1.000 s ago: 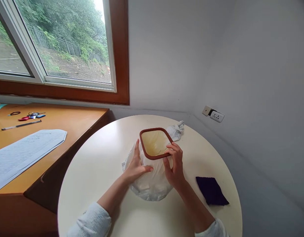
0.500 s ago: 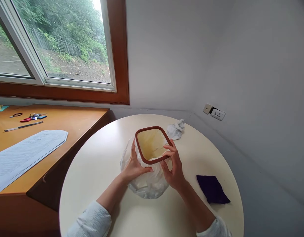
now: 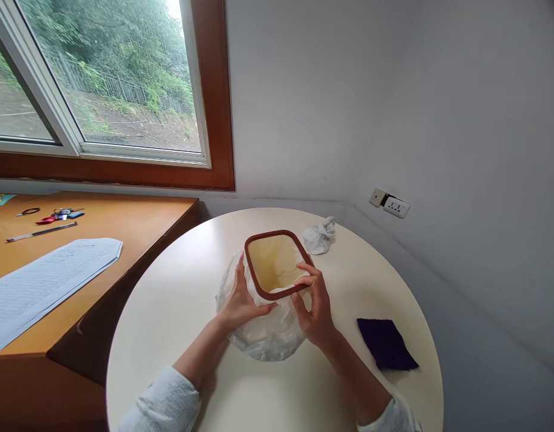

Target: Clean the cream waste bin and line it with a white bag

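A small trash bin [image 3: 277,258] with a rounded-square brown rim and a pale yellow inside stands near the middle of the round table. Its thin translucent plastic bag [image 3: 270,342] hangs round the outside and spreads over the tabletop. My left hand [image 3: 240,300] grips the bin's left side through the bag, thumb across the near side. At the near right corner, my right hand [image 3: 313,303] pinches the rim, fingertips inside against the lining and thumb underneath. The bin's lower body is hidden by the bag and hands.
A knotted white plastic bag [image 3: 319,237] lies behind the bin, and a dark purple cloth [image 3: 388,344] to the right on the round table [image 3: 155,336]. The wooden desk [image 3: 141,210] at left bears papers [image 3: 56,282], a pen [image 3: 41,231] and keys [image 3: 66,213]. Walls stand behind and right.
The view has shifted very slightly. Both hands keep their hold on the bin, with no clear movement of it.
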`<action>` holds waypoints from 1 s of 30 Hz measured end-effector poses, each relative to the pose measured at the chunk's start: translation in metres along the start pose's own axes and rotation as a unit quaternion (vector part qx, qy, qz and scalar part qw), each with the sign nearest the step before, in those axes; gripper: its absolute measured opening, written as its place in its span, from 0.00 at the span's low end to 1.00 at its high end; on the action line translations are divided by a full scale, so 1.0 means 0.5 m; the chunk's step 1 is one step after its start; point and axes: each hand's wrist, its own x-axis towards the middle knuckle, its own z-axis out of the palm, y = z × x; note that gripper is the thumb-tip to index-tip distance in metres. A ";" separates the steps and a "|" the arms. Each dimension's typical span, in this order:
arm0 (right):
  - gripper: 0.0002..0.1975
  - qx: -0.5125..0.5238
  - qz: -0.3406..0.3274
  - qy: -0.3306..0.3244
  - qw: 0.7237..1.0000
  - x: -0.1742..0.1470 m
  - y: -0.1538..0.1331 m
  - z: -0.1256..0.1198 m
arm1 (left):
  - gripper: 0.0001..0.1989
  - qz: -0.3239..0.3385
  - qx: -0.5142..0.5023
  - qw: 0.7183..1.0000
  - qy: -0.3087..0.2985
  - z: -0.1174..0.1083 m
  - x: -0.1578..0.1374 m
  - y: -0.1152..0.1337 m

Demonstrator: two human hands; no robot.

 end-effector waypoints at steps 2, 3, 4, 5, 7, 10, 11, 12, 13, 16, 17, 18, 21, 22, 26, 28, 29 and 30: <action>0.06 0.009 0.003 0.006 1.000 0.000 0.000 0.001 | 0.62 0.001 0.021 1.000 -0.012 -0.001 0.001 0.000; 0.06 0.012 0.006 0.008 1.000 -0.001 0.000 0.002 | 0.62 0.001 0.031 0.999 -0.014 -0.001 0.002 0.000; 0.06 0.015 0.008 0.009 1.000 -0.001 0.000 0.002 | 0.62 0.003 0.040 0.999 -0.011 -0.002 0.002 0.001; 0.06 0.017 0.010 0.010 1.000 -0.002 0.001 0.002 | 0.62 0.006 0.048 0.999 -0.009 -0.002 0.003 0.003; 0.06 0.021 0.012 0.011 1.000 -0.003 0.003 0.003 | 0.61 0.016 0.066 0.998 -0.004 -0.004 0.004 0.006; 0.06 0.027 0.011 0.010 1.000 -0.005 0.006 0.003 | 0.62 0.034 0.085 0.996 0.003 -0.006 0.007 0.008; 0.06 0.030 0.011 0.009 0.999 -0.005 0.007 0.003 | 0.62 0.038 0.089 0.995 0.004 -0.007 0.007 0.007; 0.06 0.031 0.012 0.008 0.999 -0.005 0.008 0.003 | 0.62 0.042 0.092 0.995 0.005 -0.007 0.008 0.006; 0.06 0.032 0.014 0.007 0.999 -0.006 0.009 0.003 | 0.62 0.044 0.096 0.994 0.005 -0.008 0.008 0.004; 0.06 0.036 0.018 0.005 0.999 -0.007 0.012 0.003 | 0.62 0.050 0.108 0.993 0.009 -0.008 0.008 0.001; 0.06 0.038 0.019 0.005 0.999 -0.007 0.013 0.003 | 0.62 0.051 0.111 0.992 0.011 -0.008 0.008 0.002; 0.06 0.040 0.019 0.006 0.999 -0.007 0.013 0.003 | 0.62 0.052 0.113 0.992 0.012 -0.008 0.008 0.003; 0.05 0.035 0.018 0.013 0.999 -0.006 0.013 0.005 | 0.61 0.056 0.121 0.991 0.018 -0.008 0.008 0.008; 0.05 0.030 0.018 0.015 0.999 -0.006 0.012 0.006 | 0.61 0.058 0.124 0.990 0.020 -0.008 0.009 0.010; 0.05 0.012 0.022 0.020 0.999 -0.006 0.012 0.007 | 0.61 0.066 0.130 0.989 0.023 -0.008 0.010 0.013; 0.05 -0.002 0.019 0.026 0.999 -0.006 0.013 0.007 | 0.61 0.069 0.132 0.988 0.027 -0.008 0.010 0.011; 0.05 -0.010 0.014 0.029 0.999 -0.006 0.014 0.007 | 0.61 0.071 0.133 0.988 0.029 -0.008 0.011 0.011; 0.05 -0.018 0.008 0.033 0.999 -0.006 0.015 0.007 | 0.61 0.074 0.135 0.988 0.030 -0.007 0.011 0.010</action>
